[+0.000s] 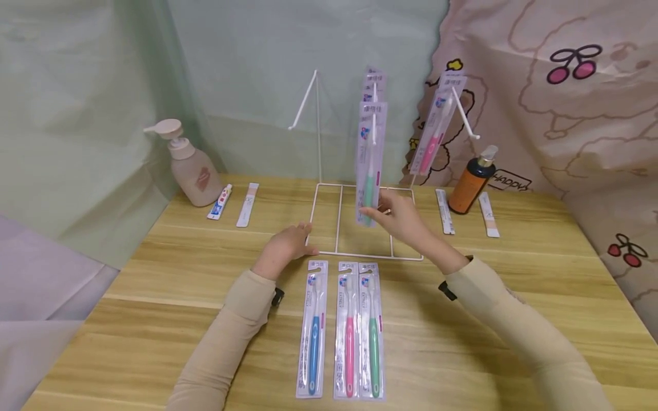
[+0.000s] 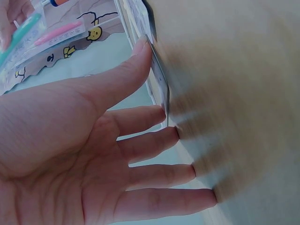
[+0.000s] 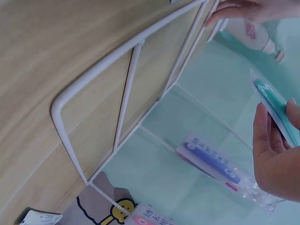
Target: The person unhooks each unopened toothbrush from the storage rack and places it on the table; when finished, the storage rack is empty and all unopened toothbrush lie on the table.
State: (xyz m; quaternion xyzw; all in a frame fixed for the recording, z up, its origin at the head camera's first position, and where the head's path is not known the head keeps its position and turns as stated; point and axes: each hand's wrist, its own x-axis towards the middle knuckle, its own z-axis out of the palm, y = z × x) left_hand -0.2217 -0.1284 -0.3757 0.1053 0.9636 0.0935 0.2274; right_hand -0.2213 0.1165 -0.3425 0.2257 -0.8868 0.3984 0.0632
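Observation:
A white wire rack with hooks stands on the wooden table. My right hand pinches the lower end of a packaged green toothbrush between thumb and fingers, the pack upright in front of the middle hook, whose tip overlaps its top. Behind it on that hook hangs a packaged blue toothbrush. A packaged pink toothbrush hangs on the right hook; the left hook is bare. My left hand rests at the rack's front left corner, its fingers straight and fingertips on the table.
In front of the rack lie packaged blue, pink and green toothbrushes. A pump bottle, toothpaste tube and slim sachet are at left. An orange spray bottle stands right between two sachets.

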